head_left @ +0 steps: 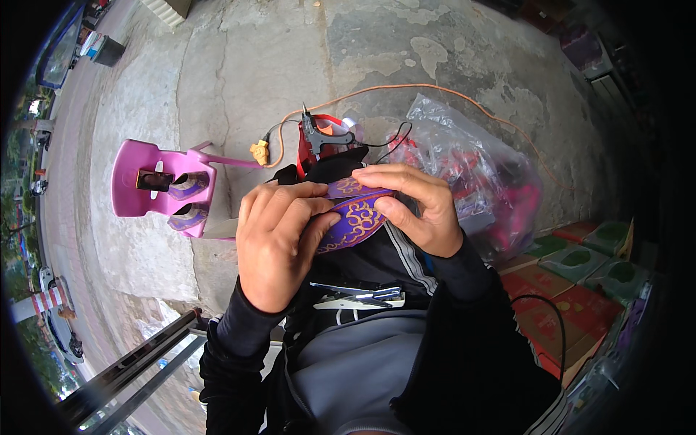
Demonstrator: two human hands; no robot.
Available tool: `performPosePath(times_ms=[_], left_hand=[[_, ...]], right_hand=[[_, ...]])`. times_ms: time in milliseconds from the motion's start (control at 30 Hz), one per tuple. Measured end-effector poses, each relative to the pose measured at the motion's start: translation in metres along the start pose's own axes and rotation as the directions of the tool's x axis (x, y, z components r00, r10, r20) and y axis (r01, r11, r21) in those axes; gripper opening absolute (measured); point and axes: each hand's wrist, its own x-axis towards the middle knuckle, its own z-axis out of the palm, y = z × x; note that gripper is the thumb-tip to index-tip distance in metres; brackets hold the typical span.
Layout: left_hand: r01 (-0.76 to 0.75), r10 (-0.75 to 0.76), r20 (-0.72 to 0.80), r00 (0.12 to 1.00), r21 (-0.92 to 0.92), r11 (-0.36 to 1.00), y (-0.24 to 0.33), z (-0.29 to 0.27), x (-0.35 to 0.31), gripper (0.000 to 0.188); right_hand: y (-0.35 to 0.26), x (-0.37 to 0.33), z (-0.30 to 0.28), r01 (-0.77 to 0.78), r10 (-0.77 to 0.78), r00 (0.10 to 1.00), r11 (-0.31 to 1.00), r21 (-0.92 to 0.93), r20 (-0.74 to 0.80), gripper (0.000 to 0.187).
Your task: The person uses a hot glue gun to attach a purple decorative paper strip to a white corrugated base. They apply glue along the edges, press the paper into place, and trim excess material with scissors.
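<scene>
Between both hands is a purple piece with gold scroll patterns and red edging [358, 225], folded or doubled so two layers lie against each other above my lap. My left hand [279, 228] pinches its left end, thumb and fingertips on the patterned face. The right end is gripped by my right hand [417, 203], with its fingers along the top edge and its thumb pressing the front. Across my lap lies a metal hand tool resembling a stapler [357, 297]. Beyond my hands a grey glue gun [324, 133] rests on a red container [304, 145].
A pink plastic chair [129, 177] stands at left, holding similar purple-and-gold pieces [187, 187] and a dark phone [154, 180]. An orange cord [406, 86] with a yellow socket [259, 152] crosses the concrete. At right are a clear plastic bag [471, 152] and red-green cartons [558, 301].
</scene>
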Motion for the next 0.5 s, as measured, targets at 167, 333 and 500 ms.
performPosePath(times_ms=[167,333,500], left_hand=[[-0.012,0.012,-0.006,1.000,0.038,0.999,0.0020,0.0006,-0.0033,0.020],[-0.006,0.007,-0.033,0.999,0.022,1.000,0.0018,0.0027,-0.0046,0.021],[-0.010,0.011,-0.045,0.999,0.028,1.000,0.0006,0.0038,-0.0051,0.022]], right_hand=[[-0.0018,0.0000,-0.0005,-0.019,0.020,1.000,1.000,-0.017,0.012,0.027],[-0.0010,0.0009,-0.0006,-0.019,0.019,1.000,0.999,-0.036,0.018,0.028],[-0.0012,0.0011,0.0003,-0.037,0.037,0.999,0.999,-0.010,0.004,0.027]])
